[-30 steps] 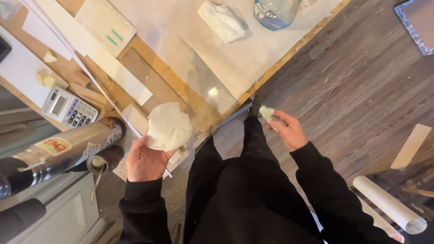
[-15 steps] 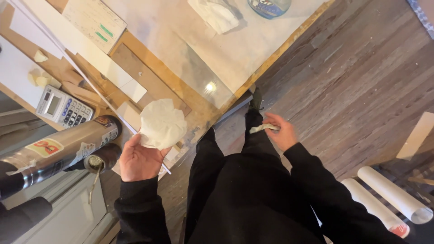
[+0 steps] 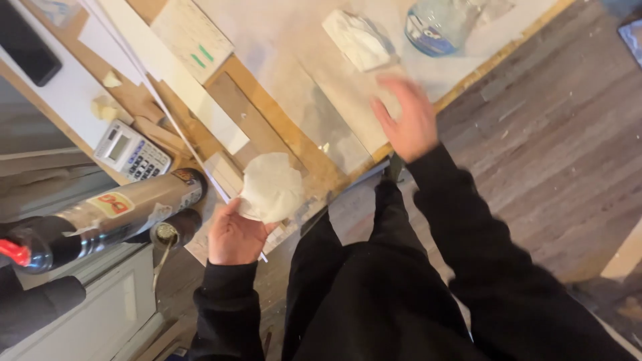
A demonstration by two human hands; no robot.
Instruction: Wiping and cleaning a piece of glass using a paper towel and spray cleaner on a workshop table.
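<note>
My left hand holds a round white lump of putty-like material at the near edge of the wooden worktable. My right hand is blurred by motion, fingers spread, above a pale sheet lying on the table near its edge. Nothing shows in its grasp. A crumpled white cloth lies beyond it. A clear plastic bottle with a blue label rests further right. Black sleeves cover both my arms.
A grey calculator and white boards lie on the left. A large metallic cartridge tube with a red tip lies at the lower left. A black phone sits at the top left. Grey plank floor spreads to the right.
My right hand rose from beside my leg up over the table, and the small pale piece it held is gone from view. The left hand stays with the white lump.
</note>
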